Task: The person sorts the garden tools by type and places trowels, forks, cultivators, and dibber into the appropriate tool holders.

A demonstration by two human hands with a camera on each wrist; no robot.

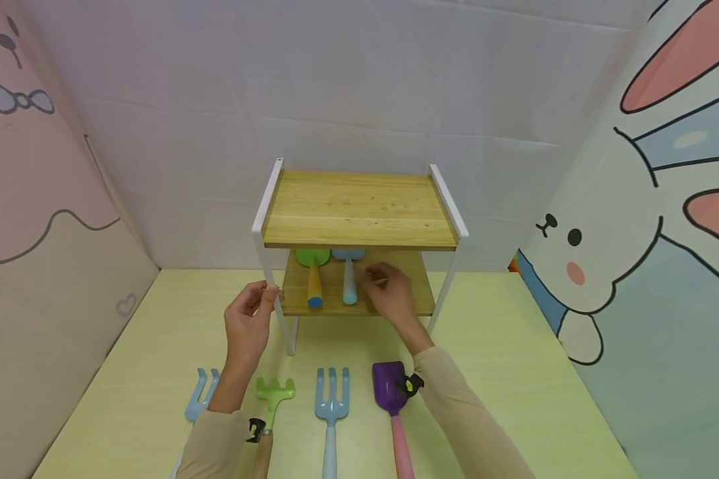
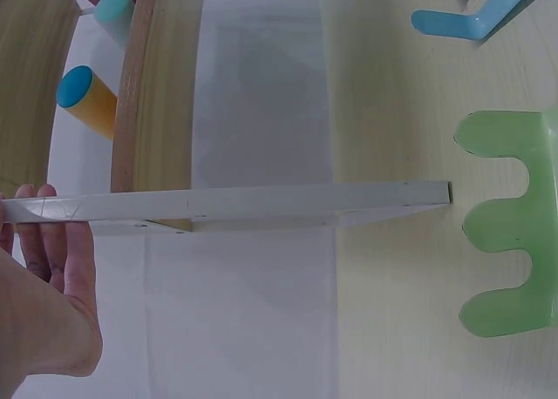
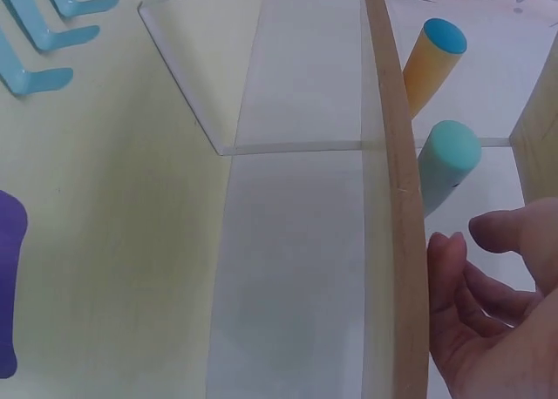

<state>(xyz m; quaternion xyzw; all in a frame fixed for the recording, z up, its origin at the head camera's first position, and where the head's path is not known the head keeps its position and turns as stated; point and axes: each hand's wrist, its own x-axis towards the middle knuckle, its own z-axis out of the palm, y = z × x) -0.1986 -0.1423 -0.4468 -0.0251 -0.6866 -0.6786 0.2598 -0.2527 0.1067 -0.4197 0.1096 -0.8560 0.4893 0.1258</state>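
Note:
A two-tier wooden shelf (image 1: 359, 206) with white metal side frames stands before me. My left hand (image 1: 248, 322) holds its left front post (image 2: 261, 200), fingers passing round the white bar. On the lower tier lie a green trowel with a yellow handle (image 1: 315, 283) and a blue trowel with a pale blue handle (image 1: 350, 283), their blades partly hidden under the top tier. My right hand (image 1: 392, 296) is over the lower tier, just right of the pale blue handle. Its fingers are loosely bent, and a gap shows between its thumb and the handle end (image 3: 453, 146).
In front of the shelf lie a blue fork (image 1: 332, 406), a green rake (image 1: 273, 392), a purple shovel with a pink handle (image 1: 389, 386), and another blue fork (image 1: 199, 399) partly behind my left arm. White cloth (image 1: 359, 86) hangs behind; printed panels flank the table.

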